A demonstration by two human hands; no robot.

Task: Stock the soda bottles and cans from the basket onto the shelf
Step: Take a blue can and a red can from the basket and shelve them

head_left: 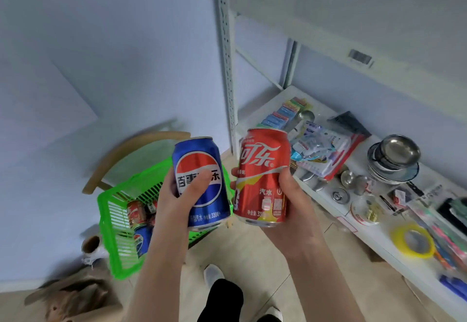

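Small shop corner: barcode-labelled shelf of assorted housewares.

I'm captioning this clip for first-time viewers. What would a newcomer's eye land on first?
Two cans held up at centre: a blue can in the left hand and a red can in the right hand. Lower left, a bright green basket holds more cans; at right, a white shelf carries stacked metal bowls and a yellow tape roll.

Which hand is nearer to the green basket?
The left. The left hand, holding the blue can, overlaps the basket in this view; the right hand, holding the red can, is farther right, toward the shelf.
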